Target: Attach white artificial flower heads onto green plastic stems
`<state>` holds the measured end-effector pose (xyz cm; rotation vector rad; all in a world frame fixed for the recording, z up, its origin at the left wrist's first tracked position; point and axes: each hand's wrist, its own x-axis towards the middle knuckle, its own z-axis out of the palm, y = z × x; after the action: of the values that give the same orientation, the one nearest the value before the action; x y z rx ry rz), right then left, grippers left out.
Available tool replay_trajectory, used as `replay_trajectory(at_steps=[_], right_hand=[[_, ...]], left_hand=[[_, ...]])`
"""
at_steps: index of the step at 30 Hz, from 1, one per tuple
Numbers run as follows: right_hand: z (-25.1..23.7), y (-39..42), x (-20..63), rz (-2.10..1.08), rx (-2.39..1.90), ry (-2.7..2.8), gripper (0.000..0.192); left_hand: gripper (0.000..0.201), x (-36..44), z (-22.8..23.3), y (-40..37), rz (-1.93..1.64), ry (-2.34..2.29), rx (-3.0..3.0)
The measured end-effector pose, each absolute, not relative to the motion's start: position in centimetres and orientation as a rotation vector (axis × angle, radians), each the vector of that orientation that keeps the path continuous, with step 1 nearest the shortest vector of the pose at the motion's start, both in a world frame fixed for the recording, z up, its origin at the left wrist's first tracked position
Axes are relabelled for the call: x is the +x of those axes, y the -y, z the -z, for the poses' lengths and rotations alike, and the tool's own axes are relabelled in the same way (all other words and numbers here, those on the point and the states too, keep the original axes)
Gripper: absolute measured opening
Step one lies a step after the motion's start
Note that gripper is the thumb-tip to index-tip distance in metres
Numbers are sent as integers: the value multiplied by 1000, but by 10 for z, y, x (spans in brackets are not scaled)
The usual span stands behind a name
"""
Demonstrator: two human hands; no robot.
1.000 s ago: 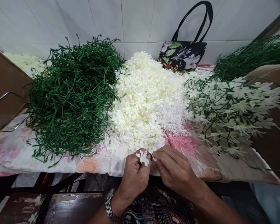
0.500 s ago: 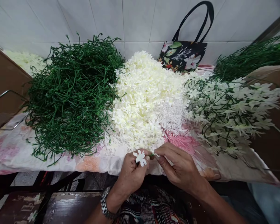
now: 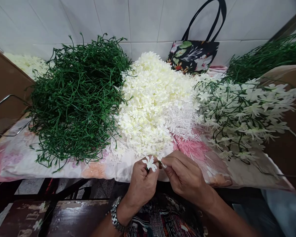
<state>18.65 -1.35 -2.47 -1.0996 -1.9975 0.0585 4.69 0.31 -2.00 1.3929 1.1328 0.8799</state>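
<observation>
Left hand (image 3: 141, 182): pinching a mostly hidden green stem (image 3: 160, 160), white blossom (image 3: 150, 163) above thumb
Right hand (image 3: 188, 172): fingertips pinching a small white piece (image 3: 163, 165) beside it
Loose blossoms (image 3: 150, 95): heaped ahead, unattached
Bare stems (image 3: 79, 98): piled left, seemingly untreated
Flowered stems (image 3: 249, 112): bunched right, apparently done

Straight ahead of the two bare hands (image 3: 143, 184), at twelve o'clock, a heap of creamy-white flower heads (image 3: 154, 98) bars the way. A tangled mound of thin green stems (image 3: 76, 102) blocks ten o'clock. Passage runs low along the pale floral cloth (image 3: 98, 170) at nine; at two, its pink patch (image 3: 189, 146) ends against white blossoms on dark-green stems (image 3: 246, 115).
</observation>
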Motion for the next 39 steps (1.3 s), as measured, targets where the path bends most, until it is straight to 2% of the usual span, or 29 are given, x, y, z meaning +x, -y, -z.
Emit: replay_trajectory(at_steps=[18,23,26,31,39], right_hand=[[26,10,184,35,-1062,2184,24],[20,14,193,-250,-1100,2031,16],[12,19,201,-458,-1143,1874,19],[2,24,206,-423,-1154,1836,9],[8,23,202,-385,-1131,2029,11]], left_hand=[[17,45,26,-6,-873,-1070,1350],[18,42,24,-3,-868,-1015,1304],[20,39,25,1,-856,-1007,1217],[25,40,22,4,-871,-955,1329],[28,38,27,3,-866,-900,1604]])
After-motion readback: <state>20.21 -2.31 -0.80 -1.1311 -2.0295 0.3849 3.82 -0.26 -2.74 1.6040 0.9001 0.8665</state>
